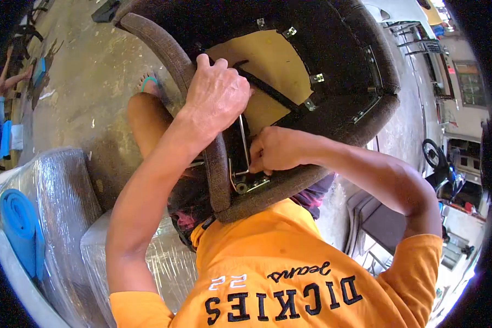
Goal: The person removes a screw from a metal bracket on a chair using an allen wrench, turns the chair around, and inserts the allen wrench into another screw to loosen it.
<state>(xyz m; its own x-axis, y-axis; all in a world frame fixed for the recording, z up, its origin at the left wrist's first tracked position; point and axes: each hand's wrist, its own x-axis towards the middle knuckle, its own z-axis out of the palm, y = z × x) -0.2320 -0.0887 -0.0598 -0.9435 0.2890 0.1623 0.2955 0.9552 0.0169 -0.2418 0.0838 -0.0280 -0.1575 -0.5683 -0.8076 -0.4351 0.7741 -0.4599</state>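
Observation:
A brown upholstered chair frame [378, 117] lies across my lap with its dark inside facing me. My left hand [216, 95] is closed around the upper end of a thin metal rod [243, 136], beside the padded edge. Lower down, the fingers of my right hand [273, 150] are pinched at the rod's bottom end, near a metal bracket [245, 186] at the frame's corner. Several small metal clips [317, 78] line the opening, behind which a tan panel [257, 52] shows. A black strap [270, 93] crosses it.
Plastic-wrapped furniture [65, 186] stands at the left, with a rolled blue foam sheet [22, 229] on it. Grey cushioned pieces [385, 216] are stacked at the right. Another person's arm [8, 79] shows at the far left. The floor [87, 65] is concrete.

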